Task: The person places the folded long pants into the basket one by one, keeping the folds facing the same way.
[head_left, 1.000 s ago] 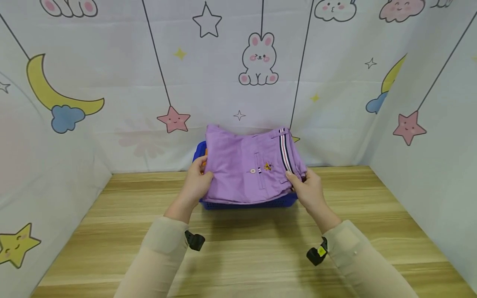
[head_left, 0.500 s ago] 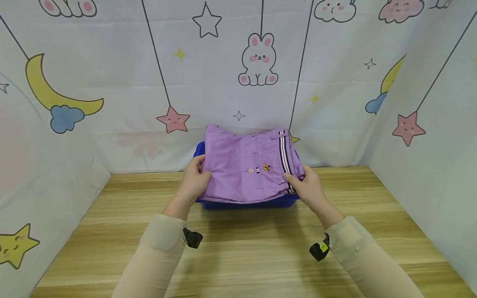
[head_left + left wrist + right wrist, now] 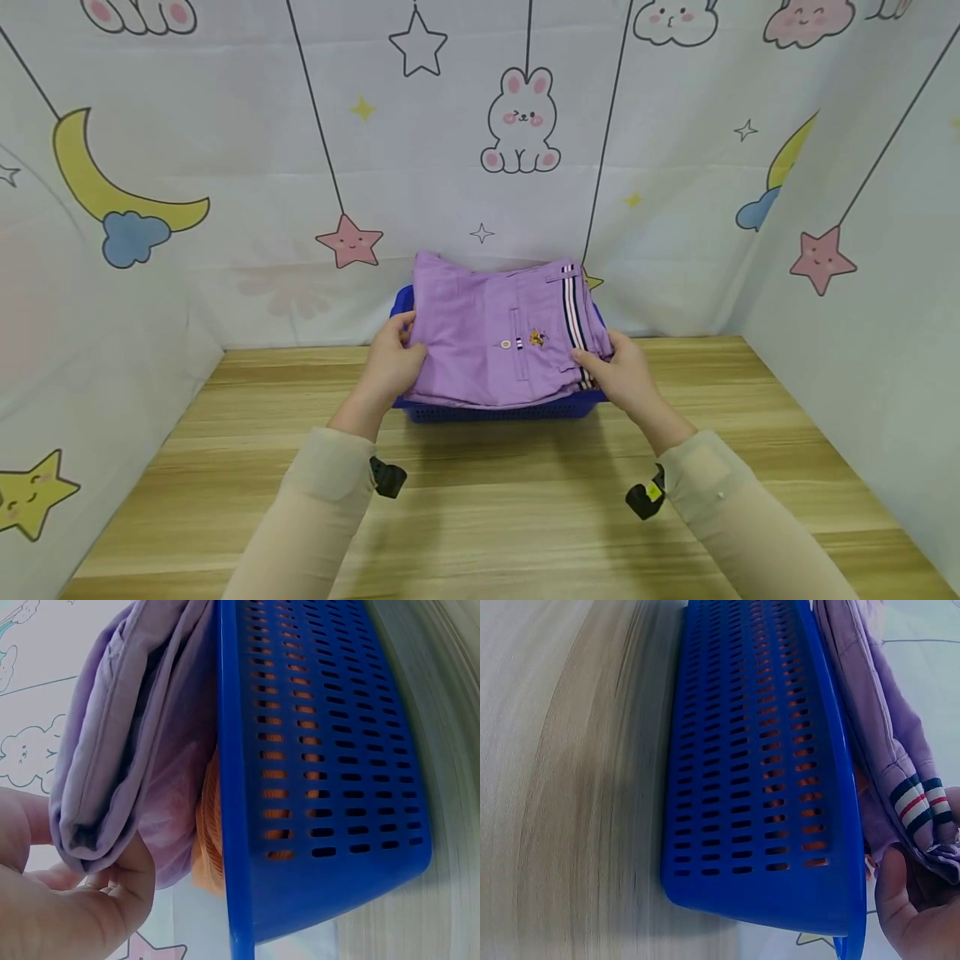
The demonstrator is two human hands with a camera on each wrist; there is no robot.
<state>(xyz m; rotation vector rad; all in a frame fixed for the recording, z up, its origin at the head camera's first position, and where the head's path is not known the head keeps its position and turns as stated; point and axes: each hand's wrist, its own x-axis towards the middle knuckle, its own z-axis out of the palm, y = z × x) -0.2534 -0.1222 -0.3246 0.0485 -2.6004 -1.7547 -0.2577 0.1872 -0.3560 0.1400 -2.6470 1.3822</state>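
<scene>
A folded pair of purple trousers (image 3: 468, 333) lies across the top of a blue perforated basket (image 3: 502, 411), with a striped waistband, a button and a small embroidered patch facing up. My left hand (image 3: 390, 358) grips the folded left end, thumb on top. At the waistband end, my right hand (image 3: 622, 371) pinches the layers beside the stripes. In the left wrist view the trousers (image 3: 112, 735) stand just off the basket rim, above more purple cloth and orange fabric (image 3: 211, 840). The right wrist view has the waistband stripes (image 3: 919, 806) right at the fingers.
The basket stands toward the back of a wood-grain table (image 3: 495, 508), close to a white printed curtain (image 3: 450, 183). Side curtains border the table left and right. Orange fabric shows through the basket's slots. Each wrist wears a black camera (image 3: 388, 479).
The trousers and both hands have shifted slightly left, and the orange patch at the basket's left end is now covered. During the last half second almost nothing has moved.
</scene>
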